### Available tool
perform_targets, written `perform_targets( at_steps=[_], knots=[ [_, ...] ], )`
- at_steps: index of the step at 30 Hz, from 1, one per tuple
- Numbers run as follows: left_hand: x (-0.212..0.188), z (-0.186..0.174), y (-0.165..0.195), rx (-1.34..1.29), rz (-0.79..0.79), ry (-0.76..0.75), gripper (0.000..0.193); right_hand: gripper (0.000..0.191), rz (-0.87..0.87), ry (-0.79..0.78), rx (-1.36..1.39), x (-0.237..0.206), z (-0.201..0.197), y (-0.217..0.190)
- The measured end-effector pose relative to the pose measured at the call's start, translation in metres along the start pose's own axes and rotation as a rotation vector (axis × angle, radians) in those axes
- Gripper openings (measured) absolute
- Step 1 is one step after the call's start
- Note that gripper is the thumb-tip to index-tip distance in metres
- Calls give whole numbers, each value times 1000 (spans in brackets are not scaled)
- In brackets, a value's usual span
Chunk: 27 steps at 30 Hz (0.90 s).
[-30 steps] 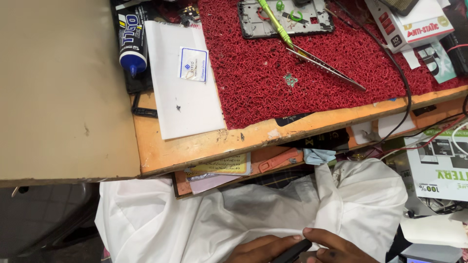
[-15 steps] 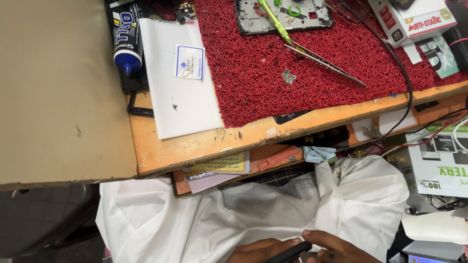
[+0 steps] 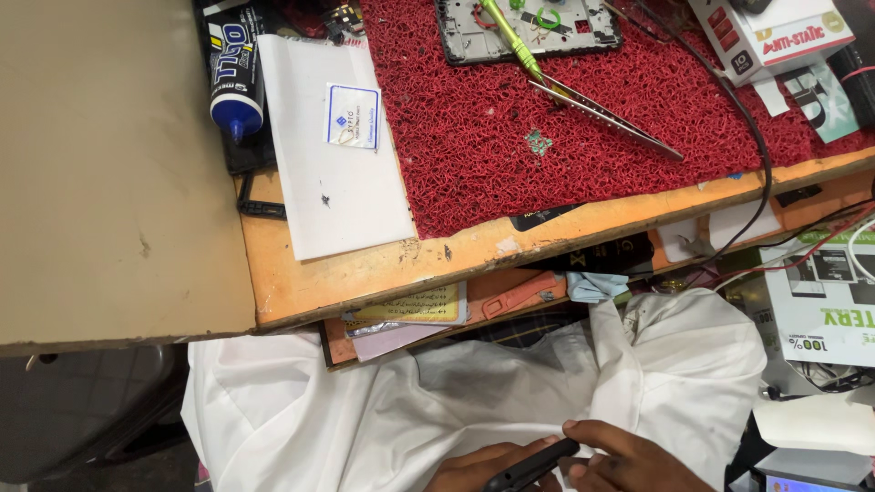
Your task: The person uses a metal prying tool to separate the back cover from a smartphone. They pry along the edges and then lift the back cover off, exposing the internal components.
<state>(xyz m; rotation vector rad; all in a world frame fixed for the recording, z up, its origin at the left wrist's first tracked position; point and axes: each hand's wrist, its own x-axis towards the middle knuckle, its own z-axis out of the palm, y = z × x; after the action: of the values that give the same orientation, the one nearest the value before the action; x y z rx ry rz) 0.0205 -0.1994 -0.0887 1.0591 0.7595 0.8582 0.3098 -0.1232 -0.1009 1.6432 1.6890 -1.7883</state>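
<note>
At the bottom edge, both my hands hold a thin dark phone-like slab (image 3: 529,466) over my lap, which is covered in white cloth (image 3: 383,410). My left hand (image 3: 469,469) grips its lower end and my right hand (image 3: 629,456) holds its upper end with fingers curled over it. Much of both hands is cut off by the frame. Up on the workbench lie a red mesh mat (image 3: 583,109), metal tweezers (image 3: 606,118), a green-handled screwdriver (image 3: 510,36) and an opened phone frame (image 3: 583,32).
A white plastic sheet (image 3: 337,173) and a blue-tipped glue bottle (image 3: 235,82) lie left of the mat. A beige panel (image 3: 109,173) fills the left. A black cable (image 3: 756,155) crosses the orange bench edge (image 3: 383,273). Boxes (image 3: 775,36) and papers (image 3: 820,301) crowd the right.
The view has drifted slightly, so the bench appears shifted. My hands stay on the dark slab in my lap with only small finger movement.
</note>
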Motion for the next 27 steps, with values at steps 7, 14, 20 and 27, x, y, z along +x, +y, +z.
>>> perform_targets(
  at_steps=[7,14,20,27],
  knots=[
    [8,-4,19,-432,115,69,69,37,-681,341,-353,-36,-31,-74],
    [59,-9,102,-1046,438,284,87,22,-905,613,90,-46,-76,-125],
    [128,-41,164,-1158,582,178,87,10,-823,941,354,8,-74,-195],
    [192,-78,198,-1321,465,364,94,29,-689,828,-267,51,-142,-313]
  ],
)
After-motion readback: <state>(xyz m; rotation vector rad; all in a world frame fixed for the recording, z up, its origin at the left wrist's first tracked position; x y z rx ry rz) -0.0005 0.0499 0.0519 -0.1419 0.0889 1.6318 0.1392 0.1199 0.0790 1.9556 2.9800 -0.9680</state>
